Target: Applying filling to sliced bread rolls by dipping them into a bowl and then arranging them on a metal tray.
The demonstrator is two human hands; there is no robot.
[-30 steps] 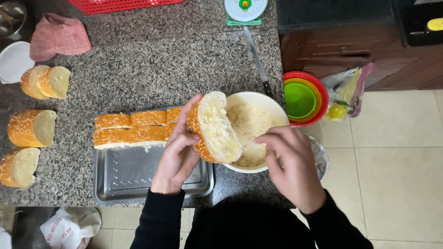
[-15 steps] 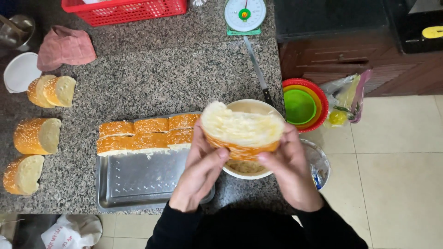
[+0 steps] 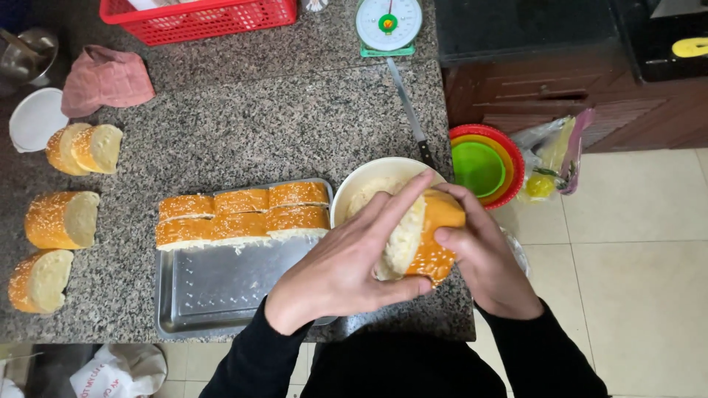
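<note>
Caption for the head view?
Both hands, left and right, grip a bread piece over a bowl beside a tray.

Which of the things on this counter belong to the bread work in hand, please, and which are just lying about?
In use: left hand, right hand, bread piece, white bowl, tray, sliced bread.
Lying about: scale, knife, red basket, pink cloth.

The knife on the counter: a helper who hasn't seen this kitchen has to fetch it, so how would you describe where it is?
On the speckled granite counter, find the kitchen scale at the far edge. The knife lies just below it, blade towards the scale, dark handle reaching the white bowl. It is the only long, thin metal thing there.
</note>
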